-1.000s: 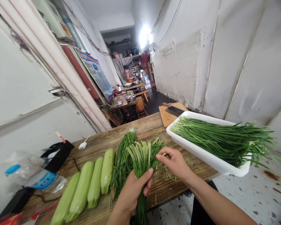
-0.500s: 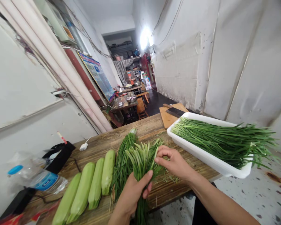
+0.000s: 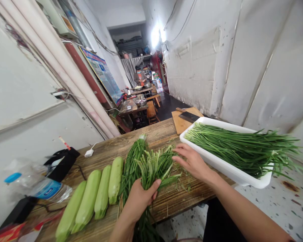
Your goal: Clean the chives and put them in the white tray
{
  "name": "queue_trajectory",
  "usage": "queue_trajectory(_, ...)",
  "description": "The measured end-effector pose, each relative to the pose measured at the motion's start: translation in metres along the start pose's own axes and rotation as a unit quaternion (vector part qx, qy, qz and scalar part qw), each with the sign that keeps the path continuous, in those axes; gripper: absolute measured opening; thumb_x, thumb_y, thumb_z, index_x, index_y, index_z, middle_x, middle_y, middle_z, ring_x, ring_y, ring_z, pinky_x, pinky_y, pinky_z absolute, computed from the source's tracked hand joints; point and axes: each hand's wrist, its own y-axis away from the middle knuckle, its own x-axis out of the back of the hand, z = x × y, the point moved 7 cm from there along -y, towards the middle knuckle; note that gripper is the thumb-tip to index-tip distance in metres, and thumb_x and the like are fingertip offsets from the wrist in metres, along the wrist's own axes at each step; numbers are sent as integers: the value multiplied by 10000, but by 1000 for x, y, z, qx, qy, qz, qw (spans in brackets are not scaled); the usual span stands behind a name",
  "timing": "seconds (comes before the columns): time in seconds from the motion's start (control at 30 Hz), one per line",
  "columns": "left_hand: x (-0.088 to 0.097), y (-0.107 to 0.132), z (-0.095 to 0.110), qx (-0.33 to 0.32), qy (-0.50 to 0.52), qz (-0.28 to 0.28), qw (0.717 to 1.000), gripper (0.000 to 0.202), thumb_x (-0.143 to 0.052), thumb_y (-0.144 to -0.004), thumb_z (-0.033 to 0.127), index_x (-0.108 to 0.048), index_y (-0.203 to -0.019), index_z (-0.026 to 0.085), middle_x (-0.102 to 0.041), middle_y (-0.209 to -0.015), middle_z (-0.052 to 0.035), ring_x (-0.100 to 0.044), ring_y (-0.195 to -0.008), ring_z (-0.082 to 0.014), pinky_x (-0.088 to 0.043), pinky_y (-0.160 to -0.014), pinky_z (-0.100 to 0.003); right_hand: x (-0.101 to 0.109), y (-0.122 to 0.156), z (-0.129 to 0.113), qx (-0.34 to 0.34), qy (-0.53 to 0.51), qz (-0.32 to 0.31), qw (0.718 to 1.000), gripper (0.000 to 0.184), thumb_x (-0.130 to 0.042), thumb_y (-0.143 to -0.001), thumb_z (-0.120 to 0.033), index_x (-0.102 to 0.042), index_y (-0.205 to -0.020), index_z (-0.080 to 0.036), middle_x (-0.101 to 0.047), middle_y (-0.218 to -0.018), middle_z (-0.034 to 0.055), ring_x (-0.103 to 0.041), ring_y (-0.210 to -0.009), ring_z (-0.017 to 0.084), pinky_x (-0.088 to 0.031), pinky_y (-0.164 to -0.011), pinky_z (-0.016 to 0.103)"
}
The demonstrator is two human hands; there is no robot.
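My left hand (image 3: 139, 197) is wrapped round a bunch of green chives (image 3: 151, 166), cut ends pointing up and away from me. My right hand (image 3: 192, 161) hovers just right of the bunch, fingers spread and reaching toward loose chives (image 3: 170, 154) on the wooden table (image 3: 166, 132). A second bundle of chives (image 3: 135, 158) lies on the table to the left of the held bunch. A white tray (image 3: 217, 164) full of long chives (image 3: 239, 148) stands at the right, overhanging the table edge.
Three pale green squashes (image 3: 96, 196) lie side by side on the left. A water bottle (image 3: 37, 188), a black device (image 3: 62, 164) and a white plug (image 3: 88, 153) sit further left. A cutting board (image 3: 183, 122) with a cleaver (image 3: 189, 116) lies behind the tray. A person works far down the corridor.
My right hand let go of the stalk tips, opened and moved right toward the tray. The held bunch dropped slightly and splayed out.
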Motion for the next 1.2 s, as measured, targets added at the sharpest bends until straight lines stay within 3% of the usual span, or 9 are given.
queue_trajectory(0.1, 6, 0, 4, 1, -9, -4, 1000, 474, -679, -660, 578, -470, -507, 181, -456, -406, 32, -341, -362, -66, -251, -383, -206, -16, 1, -25, 86, -46, -163, 982, 202, -620, -825, -349, -717, -945, -217, -658, -1016, 76, -578, -966, 211, -425, -858, 316)
queue_trajectory(0.2, 9, 2, 9, -5, -10, -8, 1000, 460, -695, -655, 559, -466, -522, 183, -452, -410, 40, -342, -371, -66, -244, -387, -202, -27, 5, -26, 61, -120, -219, 966, 185, -627, -818, -344, -749, -814, -205, -686, -766, 43, -599, -767, 173, -445, -733, 278)
queue_trajectory(0.3, 3, 5, 10, -12, 19, -30, 999, 481, -671, -675, 575, -445, -510, 184, -423, -410, 49, -321, -371, -58, -224, -385, -197, -37, 10, -5, -88, -281, -162, 942, 212, -709, -728, -382, -753, -775, -181, -692, -716, 30, -597, -677, 156, -447, -653, 268)
queue_trajectory(0.4, -4, 6, 10, -21, 43, -29, 998, 485, -653, -689, 583, -436, -516, 185, -403, -414, 56, -305, -364, -51, -213, -382, -195, -51, 24, 20, -252, -439, -43, 862, 272, -788, -609, -396, -727, -723, -157, -659, -629, 6, -558, -587, 125, -422, -600, 257)
queue_trajectory(0.5, -7, 5, 7, -15, 39, -16, 999, 472, -665, -679, 578, -449, -532, 184, -414, -416, 53, -313, -364, -54, -215, -377, -196, -56, 28, 35, -290, -476, 33, 830, 314, -809, -565, -407, -638, -589, -145, -567, -528, -30, -458, -509, 88, -355, -541, 237)
queue_trajectory(0.67, -1, 5, 3, -19, 17, -8, 1000, 479, -638, -719, 566, -435, -517, 183, -418, -421, 48, -322, -367, -53, -233, -389, -197, -26, 21, 63, -237, -361, 150, 889, 445, -750, -641, -484, -456, -499, -182, -407, -470, -66, -343, -480, 83, -294, -511, 240)
queue_trajectory(0.87, 1, 4, -1, -3, 29, 15, 999, 466, -668, -694, 556, -452, -527, 179, -422, -415, 49, -316, -362, -53, -230, -380, -197, -14, 21, 17, -81, -174, -27, 981, 362, -580, -827, -488, -645, -665, -170, -569, -788, 35, -523, -757, 161, -394, -696, 285)
queue_trajectory(1.0, -5, 3, 1, -1, 44, 1, 999, 486, -674, -687, 558, -442, -501, 174, -415, -407, 50, -311, -354, -44, -222, -377, -193, -20, 23, -7, -7, -120, -89, 989, 377, -591, -837, -448, -592, -586, -167, -560, -780, 32, -520, -789, 161, -383, -743, 289)
queue_trajectory(1.2, -6, 5, -7, 64, 169, -48, 982, 517, -732, -618, 565, -392, -516, 188, -360, -372, 96, -256, -319, -18, -186, -363, -174, 4, 18, 23, -90, -147, 39, 984, 502, -447, -905, -478, -411, -503, -179, -443, -598, -12, -438, -584, 118, -357, -606, 260)
